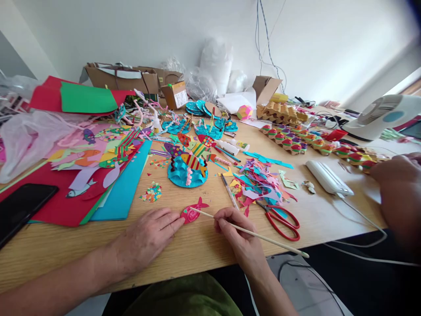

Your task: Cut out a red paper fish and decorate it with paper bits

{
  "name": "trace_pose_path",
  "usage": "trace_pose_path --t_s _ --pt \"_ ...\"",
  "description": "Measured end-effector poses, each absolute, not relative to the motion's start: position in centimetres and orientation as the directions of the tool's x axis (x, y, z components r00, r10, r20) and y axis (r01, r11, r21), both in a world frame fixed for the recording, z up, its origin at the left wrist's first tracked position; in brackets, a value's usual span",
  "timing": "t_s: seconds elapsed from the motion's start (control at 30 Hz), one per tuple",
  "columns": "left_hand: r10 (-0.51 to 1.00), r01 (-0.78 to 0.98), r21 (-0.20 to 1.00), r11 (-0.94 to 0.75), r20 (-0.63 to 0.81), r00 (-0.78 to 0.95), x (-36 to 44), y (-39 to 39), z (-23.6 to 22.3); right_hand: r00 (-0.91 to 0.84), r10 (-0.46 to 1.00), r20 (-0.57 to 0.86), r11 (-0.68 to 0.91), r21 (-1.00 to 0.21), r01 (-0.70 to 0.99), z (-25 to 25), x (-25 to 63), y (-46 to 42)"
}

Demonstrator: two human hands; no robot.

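The light-brown wood-grain table (200, 250) looks crowded from where I stand: a small pink paper fish (191, 214) lies near its edge, red-handled metal scissors (274, 210) beside a heap of multicoloured paper scraps (263, 180), and large red paper sheets (67, 208) further left.

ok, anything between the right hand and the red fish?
Nothing visible; the stick in the right hand reaches to the red fish. The left hand, at the fish's left edge, is outside that gap.
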State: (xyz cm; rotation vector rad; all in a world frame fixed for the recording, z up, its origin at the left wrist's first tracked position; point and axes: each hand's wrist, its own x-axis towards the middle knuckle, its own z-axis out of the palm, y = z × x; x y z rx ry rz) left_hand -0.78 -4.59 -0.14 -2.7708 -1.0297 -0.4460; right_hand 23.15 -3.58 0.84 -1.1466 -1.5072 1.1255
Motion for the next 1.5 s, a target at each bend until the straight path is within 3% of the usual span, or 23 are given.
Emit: trace_pose_path --t_s 0.2,0.5,1.33,1.5 --pt "0.554 0.615 -0.132 -0.777 0.320 0.768 -0.5 -4.4 0.3 -0.133 0.986 0.101 0.116 -0.987 0.113 0.7 23.4 -3.6" --pt "0.542 0.632 -0.207 -0.747 0.362 0.758 -0.4 -4.4 0.3 -0.101 0.989 0.109 0.133 -0.953 0.272 0.8 23.9 -4.2" --pt "0.553 0.614 -0.033 -0.789 0.397 0.732 -2.7 -4.1 -2.5 -0.055 0.994 0.094 0.107 -0.947 0.304 0.5 23.8 -3.8" --pt "0.550 0.604 -0.020 -0.797 0.391 0.738 -3.1 -4.2 -1.8 -0.063 0.996 0.058 0.070 -0.975 0.213 0.8 23.9 -3.8"
